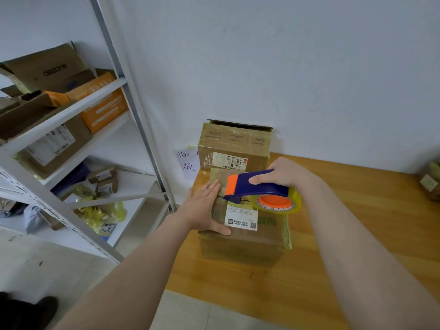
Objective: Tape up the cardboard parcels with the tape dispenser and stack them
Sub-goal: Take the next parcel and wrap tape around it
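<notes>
On table [345, 246], left — 2 parcels [245, 246] | right fingers [258, 180] clamp 1 tape dispenser [264, 190] | left fingers [212, 189] flat

Your left hand [204, 207] lies flat on top of the near cardboard parcel [242, 248], fingers [213, 188] straight and the thumb stretched along its near top edge. Your right hand [284, 173] grips the blue handle of the tape dispenser [258, 185]. Its nose touches the parcel top just beside your left fingertips. The yellowish tape roll [277, 203] sits under your right fingers, over a white shipping label [241, 217]. Beyond your fingertips a second taped parcel [234, 146] stands on the wooden table [345, 234] against the wall. Left of your left fingers are a handwritten note [187, 163] and a white metal shelf rack [78, 110] holding boxes.
</notes>
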